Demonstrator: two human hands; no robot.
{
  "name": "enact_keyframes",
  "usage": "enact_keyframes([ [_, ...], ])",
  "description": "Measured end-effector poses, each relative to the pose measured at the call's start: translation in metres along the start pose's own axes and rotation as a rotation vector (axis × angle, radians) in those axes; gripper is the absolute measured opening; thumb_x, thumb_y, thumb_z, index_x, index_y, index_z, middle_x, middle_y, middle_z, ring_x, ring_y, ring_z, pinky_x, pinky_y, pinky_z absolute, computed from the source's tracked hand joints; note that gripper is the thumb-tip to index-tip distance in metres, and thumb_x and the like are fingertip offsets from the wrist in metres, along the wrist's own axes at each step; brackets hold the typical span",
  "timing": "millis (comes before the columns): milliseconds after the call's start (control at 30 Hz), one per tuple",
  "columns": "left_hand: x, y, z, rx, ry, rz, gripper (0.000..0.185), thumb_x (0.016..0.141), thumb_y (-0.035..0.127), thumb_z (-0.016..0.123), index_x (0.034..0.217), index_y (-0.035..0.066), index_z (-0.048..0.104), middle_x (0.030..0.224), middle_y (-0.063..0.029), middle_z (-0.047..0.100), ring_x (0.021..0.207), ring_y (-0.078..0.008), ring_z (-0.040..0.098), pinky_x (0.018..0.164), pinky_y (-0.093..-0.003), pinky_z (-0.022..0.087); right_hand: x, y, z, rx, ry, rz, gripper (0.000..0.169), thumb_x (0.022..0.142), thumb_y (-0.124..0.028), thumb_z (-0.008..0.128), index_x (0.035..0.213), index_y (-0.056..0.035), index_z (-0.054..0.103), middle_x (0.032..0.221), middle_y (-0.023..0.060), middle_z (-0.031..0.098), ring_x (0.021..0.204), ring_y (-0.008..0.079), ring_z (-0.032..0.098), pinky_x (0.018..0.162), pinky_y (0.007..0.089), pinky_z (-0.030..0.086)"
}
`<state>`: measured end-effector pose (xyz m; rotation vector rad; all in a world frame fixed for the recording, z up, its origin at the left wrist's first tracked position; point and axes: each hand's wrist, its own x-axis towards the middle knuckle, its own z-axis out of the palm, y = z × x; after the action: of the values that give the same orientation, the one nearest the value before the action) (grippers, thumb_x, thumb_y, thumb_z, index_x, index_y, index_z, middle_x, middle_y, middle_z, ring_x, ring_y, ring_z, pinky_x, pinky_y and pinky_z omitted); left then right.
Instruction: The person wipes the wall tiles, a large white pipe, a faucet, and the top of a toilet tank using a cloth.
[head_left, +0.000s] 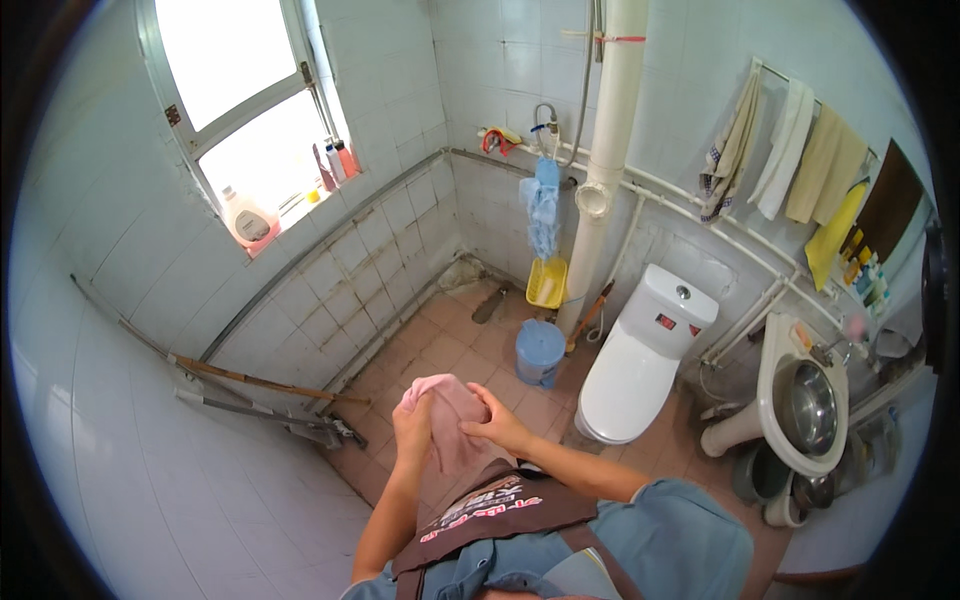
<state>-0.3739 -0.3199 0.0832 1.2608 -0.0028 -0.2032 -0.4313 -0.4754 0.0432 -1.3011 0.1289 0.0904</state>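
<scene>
A pink cloth (448, 424) hangs bunched between my two hands, in front of the dark apron that bears writing. My left hand (413, 427) grips its left side, with the thumb pressed on the fabric. On the other side, my right hand (496, 421) holds the cloth between thumb and fingers. The lower part of the cloth droops loose over the tiled floor.
Ahead stand a lidded blue bucket (540, 349) and a white toilet (637, 367). A washbasin (772, 390) with a metal bowl (808, 405) is at right. Long-handled tools (262, 384) lean at left. Bottles (334, 161) line the window sill; towels (784, 150) hang on a rail.
</scene>
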Motion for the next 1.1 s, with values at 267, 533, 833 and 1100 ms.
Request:
enact_keyframes([
  [267,0.083,-0.018,-0.004,-0.288,-0.125,-0.174,0.035,0.101,0.022,0.058,0.131,0.004,0.056,0.125,-0.0085,0.063,0.112,-0.0197,0.062,0.096,-0.0343,0.051,0.104,-0.008,-0.038,0.552,-0.115,0.174,0.033,0.101,-0.022,0.057,0.128,-0.0042,0.057,0.112,0.0058,0.067,0.098,0.0146,0.066,0.082,0.0296,0.055],
  [533,0.159,-0.003,0.063,-0.272,-0.316,-0.233,0.054,0.100,0.026,0.059,0.147,0.009,0.039,0.145,-0.0066,0.051,0.130,-0.0212,0.051,0.108,-0.0385,0.043,0.192,-0.079,-0.092,0.728,-0.294,0.273,0.039,0.100,-0.026,0.058,0.133,-0.0060,0.054,0.127,0.0084,0.062,0.114,0.0201,0.062,0.097,0.0365,0.053],
  [833,0.264,-0.019,0.135,-0.192,-0.087,-0.100,0.033,0.096,0.010,0.062,0.126,-0.001,0.058,0.117,-0.0107,0.067,0.102,-0.0193,0.066,0.089,-0.0333,0.054,0.249,-0.075,-0.158,0.212,0.308,0.022,0.026,0.097,-0.027,0.066,0.113,-0.0069,0.061,0.082,-0.0033,0.060,0.061,0.0035,0.048,0.053,0.0194,0.036],
  [1100,0.372,-0.050,0.200,-0.426,-0.592,-0.448,0.035,0.099,0.018,0.061,0.130,0.002,0.055,0.122,-0.0116,0.064,0.108,-0.0208,0.065,0.090,-0.0359,0.055,0.283,-0.111,-0.205,-0.107,0.475,-0.069,0.033,0.099,-0.016,0.063,0.126,-0.0005,0.054,0.090,-0.0011,0.060,0.067,0.0042,0.052,0.055,0.0212,0.040],
])
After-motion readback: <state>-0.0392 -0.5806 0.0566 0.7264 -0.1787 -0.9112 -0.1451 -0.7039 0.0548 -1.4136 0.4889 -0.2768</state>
